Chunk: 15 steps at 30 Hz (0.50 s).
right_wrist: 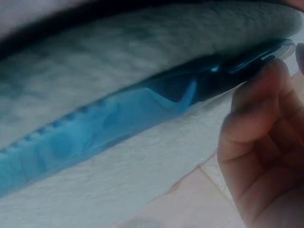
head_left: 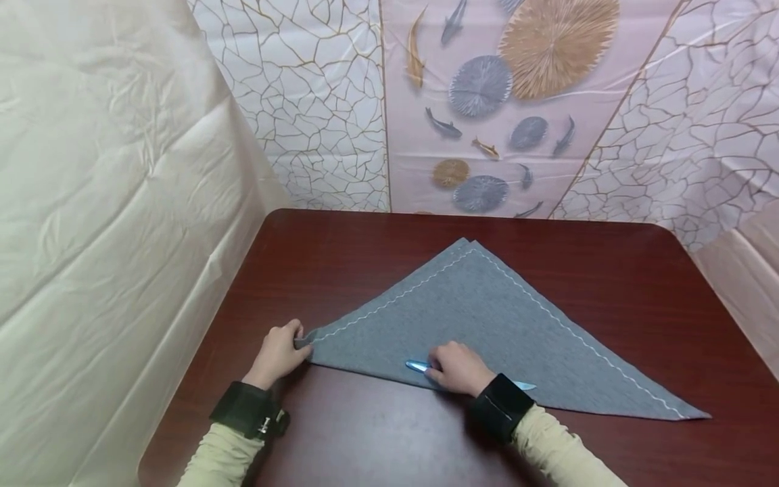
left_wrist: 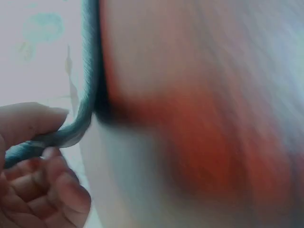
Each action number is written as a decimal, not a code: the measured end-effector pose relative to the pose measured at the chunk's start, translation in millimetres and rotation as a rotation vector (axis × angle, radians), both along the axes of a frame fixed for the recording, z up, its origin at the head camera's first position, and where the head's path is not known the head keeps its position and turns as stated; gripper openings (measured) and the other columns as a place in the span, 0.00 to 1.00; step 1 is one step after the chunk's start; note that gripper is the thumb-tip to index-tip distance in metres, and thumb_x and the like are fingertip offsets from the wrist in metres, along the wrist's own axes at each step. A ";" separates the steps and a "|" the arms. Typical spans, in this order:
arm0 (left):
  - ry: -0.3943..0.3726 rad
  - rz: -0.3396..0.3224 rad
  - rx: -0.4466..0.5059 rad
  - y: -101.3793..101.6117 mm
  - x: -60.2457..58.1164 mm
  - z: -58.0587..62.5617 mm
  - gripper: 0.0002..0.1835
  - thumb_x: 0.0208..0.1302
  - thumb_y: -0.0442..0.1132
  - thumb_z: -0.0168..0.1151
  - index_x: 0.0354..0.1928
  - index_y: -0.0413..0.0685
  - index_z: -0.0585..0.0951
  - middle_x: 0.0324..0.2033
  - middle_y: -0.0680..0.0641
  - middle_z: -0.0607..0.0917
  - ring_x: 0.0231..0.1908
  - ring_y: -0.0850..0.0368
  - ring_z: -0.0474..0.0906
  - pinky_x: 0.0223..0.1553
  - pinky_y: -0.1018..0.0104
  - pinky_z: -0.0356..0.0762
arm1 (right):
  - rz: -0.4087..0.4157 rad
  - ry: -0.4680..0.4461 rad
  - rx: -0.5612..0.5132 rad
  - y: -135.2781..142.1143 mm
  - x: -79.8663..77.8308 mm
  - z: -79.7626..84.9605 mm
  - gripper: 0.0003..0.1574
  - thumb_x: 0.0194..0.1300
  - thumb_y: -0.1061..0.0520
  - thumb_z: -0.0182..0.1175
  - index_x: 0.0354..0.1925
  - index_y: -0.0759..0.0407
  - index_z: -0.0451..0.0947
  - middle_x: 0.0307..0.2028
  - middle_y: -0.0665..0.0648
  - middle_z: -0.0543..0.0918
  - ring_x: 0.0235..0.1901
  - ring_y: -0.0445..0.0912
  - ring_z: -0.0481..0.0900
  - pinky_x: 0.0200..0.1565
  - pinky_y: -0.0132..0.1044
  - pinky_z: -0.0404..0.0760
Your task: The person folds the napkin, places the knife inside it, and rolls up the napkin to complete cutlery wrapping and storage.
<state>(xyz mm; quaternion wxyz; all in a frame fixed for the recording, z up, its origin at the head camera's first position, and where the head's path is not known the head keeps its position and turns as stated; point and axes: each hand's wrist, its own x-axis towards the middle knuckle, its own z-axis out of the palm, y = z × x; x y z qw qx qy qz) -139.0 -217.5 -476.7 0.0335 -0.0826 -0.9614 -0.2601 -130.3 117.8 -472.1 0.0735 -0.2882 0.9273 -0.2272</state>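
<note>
grey cloth (head_left: 487, 318), white-stitched, folded into a triangle, blue knife (right_wrist: 99, 124) over its near side

Left sleeve (head_left: 222, 454): pale yellow, bottom left
Left wristband (head_left: 240, 408): black, whitish marking
Right sleeve (head_left: 562, 446): pale yellow, creased
Right wristband (head_left: 502, 407): black, thin pale line

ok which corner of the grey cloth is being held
The left corner, pinched by the person's left hand; the far corner and right corner are untouched.

grey cloth (left_wrist: 89, 80) in left grip (left_wrist: 40, 187)
</note>
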 end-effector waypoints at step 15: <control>0.168 -0.236 0.066 56.2 -1.8 4.1 0.27 0.41 0.30 0.72 0.39 0.39 0.63 0.13 0.56 0.68 0.13 0.65 0.65 0.17 0.71 0.63 | 0.289 0.195 -0.182 -93.5 -28.0 13.7 0.22 0.57 0.60 0.62 0.52 0.57 0.74 0.21 0.47 0.76 0.19 0.36 0.69 0.23 0.28 0.67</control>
